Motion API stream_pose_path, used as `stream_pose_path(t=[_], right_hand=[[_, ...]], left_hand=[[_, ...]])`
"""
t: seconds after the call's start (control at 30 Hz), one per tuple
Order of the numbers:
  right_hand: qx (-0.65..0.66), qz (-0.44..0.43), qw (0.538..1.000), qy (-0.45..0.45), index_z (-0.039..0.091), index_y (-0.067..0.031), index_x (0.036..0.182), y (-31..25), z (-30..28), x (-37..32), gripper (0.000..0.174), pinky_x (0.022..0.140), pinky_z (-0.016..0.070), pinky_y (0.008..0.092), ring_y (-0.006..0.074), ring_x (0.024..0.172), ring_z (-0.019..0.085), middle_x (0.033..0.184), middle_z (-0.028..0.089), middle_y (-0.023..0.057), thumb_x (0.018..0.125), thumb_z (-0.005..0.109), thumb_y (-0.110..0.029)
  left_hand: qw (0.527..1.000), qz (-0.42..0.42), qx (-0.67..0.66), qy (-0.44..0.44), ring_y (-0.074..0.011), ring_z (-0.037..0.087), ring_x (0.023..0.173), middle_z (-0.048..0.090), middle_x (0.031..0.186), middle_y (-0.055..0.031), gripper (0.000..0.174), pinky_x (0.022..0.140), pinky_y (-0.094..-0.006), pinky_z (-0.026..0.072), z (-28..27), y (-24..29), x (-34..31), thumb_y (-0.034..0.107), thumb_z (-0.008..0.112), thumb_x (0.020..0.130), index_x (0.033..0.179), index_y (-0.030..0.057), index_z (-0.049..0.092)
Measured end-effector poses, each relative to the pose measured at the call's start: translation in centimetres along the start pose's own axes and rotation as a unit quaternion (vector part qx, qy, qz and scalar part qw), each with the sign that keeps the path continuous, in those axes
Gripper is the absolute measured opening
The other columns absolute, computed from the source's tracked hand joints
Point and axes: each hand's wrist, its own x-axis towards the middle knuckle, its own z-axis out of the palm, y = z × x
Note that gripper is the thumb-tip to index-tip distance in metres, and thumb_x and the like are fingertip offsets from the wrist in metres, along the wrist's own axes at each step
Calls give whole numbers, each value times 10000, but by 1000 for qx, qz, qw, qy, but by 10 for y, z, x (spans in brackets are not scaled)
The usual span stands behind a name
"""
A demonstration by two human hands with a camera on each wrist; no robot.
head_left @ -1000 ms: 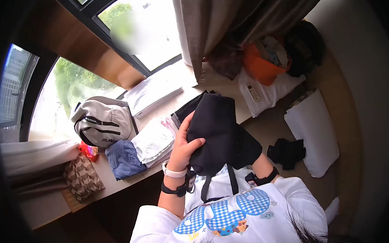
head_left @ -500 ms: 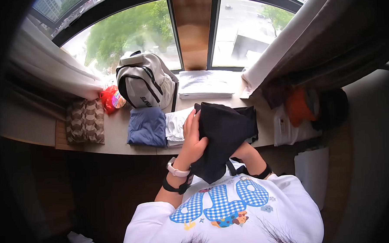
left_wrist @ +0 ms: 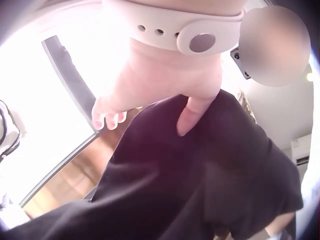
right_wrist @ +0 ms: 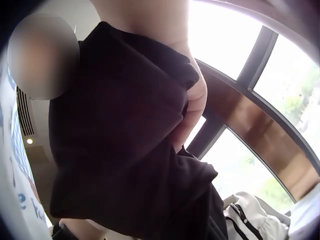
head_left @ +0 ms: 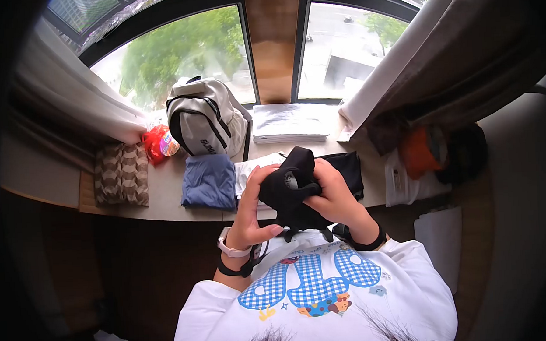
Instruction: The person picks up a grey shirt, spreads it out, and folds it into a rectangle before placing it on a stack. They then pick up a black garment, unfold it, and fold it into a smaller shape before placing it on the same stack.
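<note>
A soft black garment (head_left: 299, 215), bunched up with a small grey printed label (head_left: 290, 180) showing, is held in front of the chest. My left hand (head_left: 247, 213) cups its left side, with the thumb low and the fingers stretched along the far edge. In the left wrist view the thumb (left_wrist: 192, 117) lies over the dark cloth (left_wrist: 165, 175). From the right, my right hand (head_left: 342, 198) grips the garment, its fingers partly tucked into the folds. In the right wrist view, cloth (right_wrist: 115, 115) covers most of that hand (right_wrist: 195, 107).
On the window ledge stand a folded blue garment (head_left: 208, 182), folded white clothes (head_left: 248, 171), a folded black piece (head_left: 346, 170), a white stack (head_left: 290, 122) and a grey-white backpack (head_left: 200, 119). A patterned cushion (head_left: 121, 175) and red bag (head_left: 157, 144) are left; an orange bag (head_left: 422, 152) is right.
The head view has turned to face the window. The black garment went from spread out to bunched with its label visible. My right hand came out from beneath it to its right side.
</note>
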Motion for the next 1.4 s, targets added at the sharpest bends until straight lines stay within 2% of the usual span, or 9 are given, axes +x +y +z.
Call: stream_pose_path(t=[0.13,0.37,0.53,0.67,0.8,0.83,0.93,1.13,1.4], right_hand=[[144,68,987,27,472,-19,920,-10,5,-8,334,681,417,269,177,747,531,809,533,91,642,658,-17],[466,158,870,37,571,14,910,-14,-26,-31,317,698,442,204,65,738,556,842,601,21,612,671,51],[285,15,956,63,571,-40,623,-7,-39,-46,125,916,341,329,181,1039,492,1065,545,132,604,682,15],[147,-90,973,157,496,-73,457,-9,-45,-50,194,1046,4,453,316,1305,215,1323,349,246,543,663,-28],[170,-94,979,68,577,-41,575,-13,-56,-50,55,1048,25,478,335,1323,171,1298,382,260,565,593,10],[250,-74,964,43,623,9,740,-14,-57,-51,157,1020,209,423,280,1213,390,1170,514,217,595,567,26],[381,2,916,129,599,71,870,-17,-57,-56,187,762,400,223,107,812,542,898,590,68,699,531,38],[312,137,905,253,586,1,774,0,-60,-66,78,552,456,191,61,612,552,719,592,33,754,609,-71],[136,306,941,-49,594,4,770,-27,-94,-95,189,382,383,168,65,469,540,972,594,122,808,607,-181]], left_hand=[[973,32,207,101,-289,552,972,531,1097,-196,301,853,-349,402,22,-8,-5,4,670,658,891,16,480],[990,37,44,130,-253,600,898,579,1024,-223,141,764,-295,465,37,-5,-4,-71,534,719,832,-14,474],[987,80,88,108,-202,620,805,628,896,-162,134,719,-267,472,35,-7,-5,-69,498,734,855,-11,500],[987,29,64,146,-136,584,727,617,829,-110,123,651,-222,446,31,1,-13,-3,506,776,896,-20,527],[989,19,37,145,-148,570,723,604,818,-121,97,676,-243,440,20,12,-16,79,491,840,873,-13,491],[987,19,77,141,-172,579,700,603,808,-150,145,662,-262,449,16,14,-16,142,486,869,873,-1,464],[979,11,109,169,-154,557,723,579,801,-101,131,680,-248,430,1,21,-21,82,460,851,858,-34,521],[970,28,152,189,-132,569,784,603,856,-82,161,727,-223,423,-5,34,-21,3,465,811,923,-41,571],[975,59,154,147,-142,608,711,623,757,-91,196,668,-220,454,13,43,-8,-26,438,761,909,-23,567]])
